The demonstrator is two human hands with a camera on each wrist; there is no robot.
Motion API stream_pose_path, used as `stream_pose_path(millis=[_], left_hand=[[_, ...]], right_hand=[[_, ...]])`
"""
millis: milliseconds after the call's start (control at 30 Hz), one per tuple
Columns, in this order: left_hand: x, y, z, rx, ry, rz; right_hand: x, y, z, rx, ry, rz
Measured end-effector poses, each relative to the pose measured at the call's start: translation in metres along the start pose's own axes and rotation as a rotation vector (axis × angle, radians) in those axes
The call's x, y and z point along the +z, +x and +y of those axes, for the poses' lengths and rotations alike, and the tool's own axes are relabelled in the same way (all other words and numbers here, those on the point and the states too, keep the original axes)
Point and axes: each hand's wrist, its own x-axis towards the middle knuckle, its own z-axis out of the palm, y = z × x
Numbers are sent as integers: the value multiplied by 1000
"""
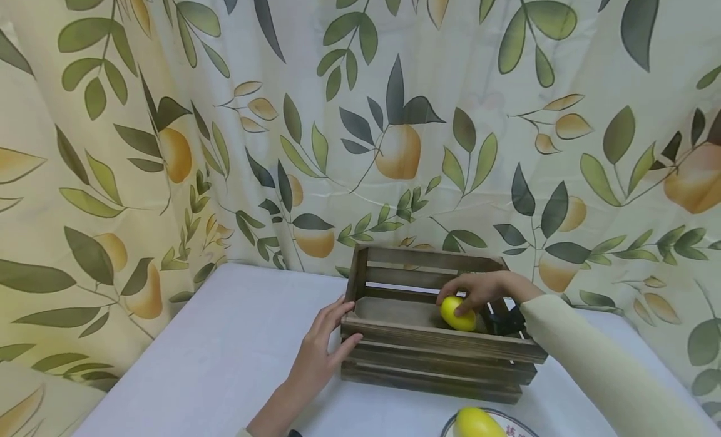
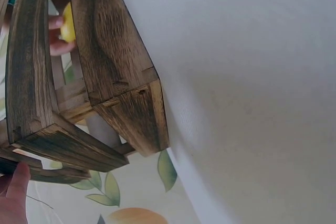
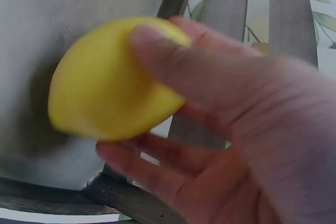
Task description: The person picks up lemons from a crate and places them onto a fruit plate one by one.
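Note:
My right hand (image 1: pixel 475 290) holds a yellow lemon (image 1: pixel 459 313) inside a dark brown slatted wooden crate (image 1: pixel 439 340), near its right end. In the right wrist view, the thumb presses on the lemon (image 3: pixel 100 87) from above and the fingers reach beneath it, over the crate's grey floor (image 3: pixel 31 145). My left hand (image 1: pixel 321 343) rests against the crate's front left corner, thumb on the front slats and fingers along the left end. Only part of that hand (image 2: pixel 13 198) shows in the left wrist view, its fingertip touching a slat.
In front of the crate, a second lemon (image 1: pixel 479 422) lies on a white plate (image 1: pixel 521 427) with a dark rim and reddish marks, cut off by the frame. A dark object (image 1: pixel 507 322) shows by the right wrist. Patterned curtain (image 1: pixel 315 111) hangs behind the white table (image 1: pixel 214 349).

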Motion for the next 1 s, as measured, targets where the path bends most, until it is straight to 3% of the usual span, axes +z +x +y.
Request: stream_pose_path(millis=[100, 267, 500, 733, 1000], left_hand=[[1, 0, -2, 16, -3, 4], [3, 0, -5, 31, -9, 4], [1, -1, -4, 21, 3, 13], [1, -1, -2, 23, 6, 6], [0, -1, -1, 19, 4, 13]], right_hand=[[-2, 1, -2, -48, 33, 15], [-3, -2, -5, -58, 60, 42], [-5, -3, -13, -128, 21, 63], [-13, -16, -23, -231, -14, 120], [-19, -31, -47, -255, 22, 123]])
